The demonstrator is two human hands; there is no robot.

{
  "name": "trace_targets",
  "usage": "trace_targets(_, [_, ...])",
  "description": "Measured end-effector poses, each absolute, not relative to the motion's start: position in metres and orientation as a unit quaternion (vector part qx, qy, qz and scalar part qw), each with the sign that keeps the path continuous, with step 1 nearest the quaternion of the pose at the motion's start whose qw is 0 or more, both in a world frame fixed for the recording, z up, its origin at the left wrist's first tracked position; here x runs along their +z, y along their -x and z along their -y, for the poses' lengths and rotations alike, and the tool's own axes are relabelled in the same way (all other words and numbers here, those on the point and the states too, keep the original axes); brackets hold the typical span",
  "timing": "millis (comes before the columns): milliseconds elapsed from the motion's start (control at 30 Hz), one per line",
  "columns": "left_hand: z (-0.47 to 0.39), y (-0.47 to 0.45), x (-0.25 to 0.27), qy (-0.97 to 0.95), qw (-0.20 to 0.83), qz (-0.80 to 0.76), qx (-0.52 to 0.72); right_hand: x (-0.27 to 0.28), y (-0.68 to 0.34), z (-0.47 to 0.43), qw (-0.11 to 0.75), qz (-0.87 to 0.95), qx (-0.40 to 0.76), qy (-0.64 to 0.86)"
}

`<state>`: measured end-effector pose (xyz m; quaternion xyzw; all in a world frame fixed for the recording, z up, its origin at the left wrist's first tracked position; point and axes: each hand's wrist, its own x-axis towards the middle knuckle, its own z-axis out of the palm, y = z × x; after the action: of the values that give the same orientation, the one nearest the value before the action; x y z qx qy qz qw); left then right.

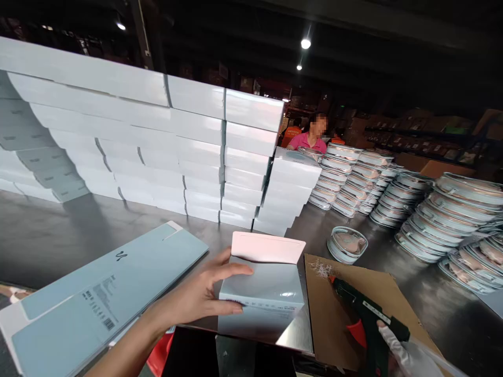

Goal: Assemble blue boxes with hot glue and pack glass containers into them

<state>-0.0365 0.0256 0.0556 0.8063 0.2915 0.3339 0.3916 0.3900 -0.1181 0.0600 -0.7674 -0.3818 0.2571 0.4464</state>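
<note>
My left hand [208, 285] grips a small pale blue carton [265, 283] at its left side, thumb on the front and a finger on the top. The carton's pink-white end flap [268, 247] stands raised at the far side. My right hand [401, 351], in a white glove and partly cut off by the frame, is closed around the handle of a dark green glue gun [369, 309] with a red trigger. Its orange nozzle points at a clump of glue strands [321, 268] on a brown cardboard sheet [349, 340].
Flat blue cartons [145, 267] lie stacked at the left. A wall of white boxes [157, 141] stands behind. Stacked clear-wrapped round packs [444, 220] fill the right, with one single pack [347, 245] nearer. A person in pink [308, 140] is beyond.
</note>
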Motion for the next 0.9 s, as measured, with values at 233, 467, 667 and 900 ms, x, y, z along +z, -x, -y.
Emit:
trace_targets(233, [-0.029,0.038,0.049,-0.825,0.362,-0.269,0.34,0.083,-0.307,0.064,0.452,0.598,0.274,0.603])
trace_targets(467, [-0.022,0.019,0.02,-0.757,0.293,-0.162,0.561,0.066,-0.277,0.044,0.409,0.773,0.245,0.417])
trace_targets(667, [-0.017,0.026,0.028,-0.822,0.221,-0.172,0.496,0.068,-0.257,0.049,0.365,0.857,0.064,0.357])
trace_targets(900, [-0.015,0.032,0.04,-0.819,0.265,-0.175,0.478,0.056,-0.254,0.049,0.407,0.837,0.046,0.361])
